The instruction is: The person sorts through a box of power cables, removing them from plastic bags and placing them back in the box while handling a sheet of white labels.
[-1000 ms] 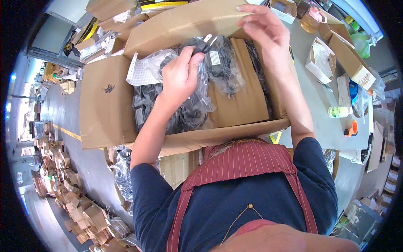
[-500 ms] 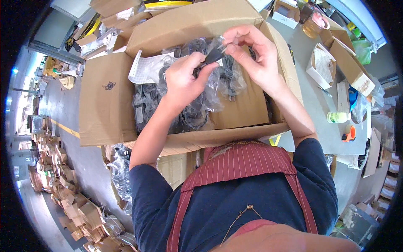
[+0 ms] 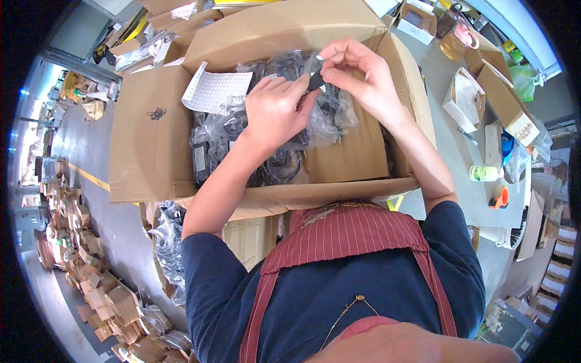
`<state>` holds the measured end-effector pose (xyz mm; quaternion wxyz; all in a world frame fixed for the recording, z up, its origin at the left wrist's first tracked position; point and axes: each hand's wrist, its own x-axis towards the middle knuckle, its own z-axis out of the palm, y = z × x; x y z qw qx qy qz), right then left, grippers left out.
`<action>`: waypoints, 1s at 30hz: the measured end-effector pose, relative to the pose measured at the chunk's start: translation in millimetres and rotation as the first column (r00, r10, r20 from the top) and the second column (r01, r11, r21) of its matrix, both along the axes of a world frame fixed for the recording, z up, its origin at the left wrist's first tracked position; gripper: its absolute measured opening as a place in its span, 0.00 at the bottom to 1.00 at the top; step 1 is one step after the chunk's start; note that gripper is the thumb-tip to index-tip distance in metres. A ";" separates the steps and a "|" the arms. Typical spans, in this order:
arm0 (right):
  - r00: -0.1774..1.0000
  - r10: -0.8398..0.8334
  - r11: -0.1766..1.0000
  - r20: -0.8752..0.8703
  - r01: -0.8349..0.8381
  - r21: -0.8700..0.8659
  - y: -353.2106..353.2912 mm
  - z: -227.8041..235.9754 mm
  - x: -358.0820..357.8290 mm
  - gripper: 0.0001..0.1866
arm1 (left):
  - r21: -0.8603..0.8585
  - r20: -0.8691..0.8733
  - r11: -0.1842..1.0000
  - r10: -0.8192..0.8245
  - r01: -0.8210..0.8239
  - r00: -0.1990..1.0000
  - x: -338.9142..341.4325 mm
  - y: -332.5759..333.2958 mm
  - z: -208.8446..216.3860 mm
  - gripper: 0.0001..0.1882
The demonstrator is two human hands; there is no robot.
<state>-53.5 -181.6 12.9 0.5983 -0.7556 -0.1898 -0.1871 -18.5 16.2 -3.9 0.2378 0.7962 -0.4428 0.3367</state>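
Observation:
My left hand [image 3: 275,112] is closed round a black power plug [image 3: 315,81], which points up and to the right above the open carton [image 3: 145,130]. Close against the plug's far end, my right hand [image 3: 357,75] has its thumb and forefinger bent in a pinch. A small white piece, seemingly a label, [image 3: 319,57] shows at the right forefinger's tip. Below both hands, black adapters and cables in clear plastic bags [image 3: 281,166] fill the carton's left and middle. A curling white sheet with a grid of small labels [image 3: 215,88] lies on top of them.
A cardboard sheet [image 3: 348,154] lies inside the carton on the right. The grey table [image 3: 442,139] to the right bears a small white box [image 3: 464,97], a green-labelled bottle [image 3: 486,173] and an orange tape roll [image 3: 500,197]. Flattened cardboard [image 3: 124,305] is piled on the floor at left.
My left hand has turned over the plug, its back now facing up more. A white piece now shows at my right fingertip. The clear bag round the plug is no longer seen there.

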 end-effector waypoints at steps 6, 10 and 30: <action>0.975 0.146 0.969 -0.168 -0.106 0.225 -2.3 -8.2 8.0 0.09 | 0.006 -0.123 1.000 -0.026 0.027 0.992 -5.1 -0.2 -0.1 0.11; 0.974 0.057 0.998 -0.219 -0.055 0.017 -7.4 -7.1 7.9 0.08 | 0.037 -0.062 0.999 -0.003 0.005 0.998 -6.6 -2.7 -0.7 0.11; 0.973 -0.083 0.969 -0.217 0.028 -0.244 -5.1 -4.8 5.3 0.04 | 0.052 0.026 0.999 0.009 -0.010 1.000 -4.7 -0.2 -0.1 0.13</action>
